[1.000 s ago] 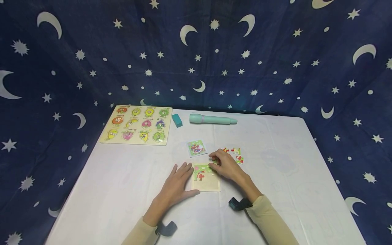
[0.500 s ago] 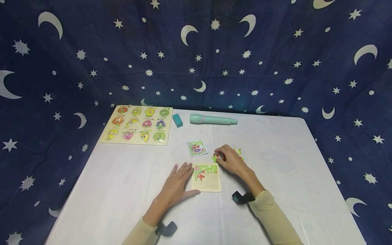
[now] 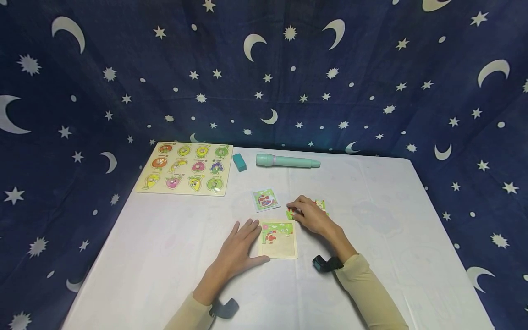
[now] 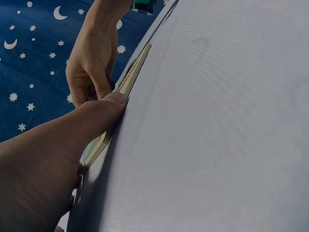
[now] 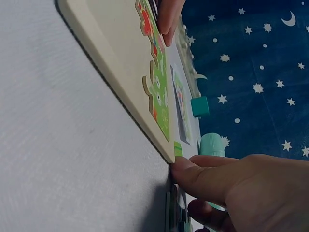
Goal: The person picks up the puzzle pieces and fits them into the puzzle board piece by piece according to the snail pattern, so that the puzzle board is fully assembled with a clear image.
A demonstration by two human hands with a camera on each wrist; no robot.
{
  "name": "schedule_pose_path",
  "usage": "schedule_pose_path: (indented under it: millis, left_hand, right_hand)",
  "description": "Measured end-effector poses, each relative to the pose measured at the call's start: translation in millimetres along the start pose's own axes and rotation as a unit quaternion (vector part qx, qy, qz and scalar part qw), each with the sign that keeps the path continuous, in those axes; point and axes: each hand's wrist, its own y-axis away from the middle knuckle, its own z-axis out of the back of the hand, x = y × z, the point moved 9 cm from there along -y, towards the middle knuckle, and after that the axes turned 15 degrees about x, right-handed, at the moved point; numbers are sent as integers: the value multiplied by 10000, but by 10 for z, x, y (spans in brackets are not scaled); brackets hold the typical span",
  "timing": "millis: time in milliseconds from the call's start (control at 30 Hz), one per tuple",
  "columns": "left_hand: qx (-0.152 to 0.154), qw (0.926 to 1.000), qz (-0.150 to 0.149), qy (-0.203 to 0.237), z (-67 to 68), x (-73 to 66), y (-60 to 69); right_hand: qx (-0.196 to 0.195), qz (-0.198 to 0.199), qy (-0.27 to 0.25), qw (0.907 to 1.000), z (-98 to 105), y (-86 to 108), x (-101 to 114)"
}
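A wooden puzzle tray (image 3: 278, 251) lies flat with several fitted pieces (image 5: 161, 92) along its top and left. My left hand (image 3: 236, 251) rests at its left side, fingers spread and straight; in the left wrist view the thumb (image 4: 113, 100) touches the tray's edge. Just beyond the tray's top right corner, my right hand (image 3: 311, 216) bends thumb and index finger down onto a green puzzle piece (image 5: 177, 148), which they pinch; the fingertips partly cover it. More loose pieces (image 3: 320, 205) show behind that hand.
Above the tray lies a small picture card (image 3: 266, 200). Farther back are a fruit puzzle board (image 3: 185, 168), a teal block (image 3: 239, 162) and a mint-green pen-shaped tube (image 3: 287, 161). A starry dark blue cloth (image 3: 264, 91) hangs behind the white table (image 3: 371, 238).
My right hand has moved off the tray's top right corner, up and right to the loose pieces, uncovering a piece fitted in that corner. The left hand has stayed put.
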Motion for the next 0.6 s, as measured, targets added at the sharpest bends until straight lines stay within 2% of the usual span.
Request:
schedule_pose_path:
  millis: [233, 600]
  left_hand:
    - [15, 10000, 1, -23, 8, -11, 2]
    - [20, 10000, 19, -66, 17, -17, 9]
  right_hand:
    - [-20, -150, -46, 9999, 4, -12, -17]
    - [-580, -309, -327, 9973, 134, 19, -29]
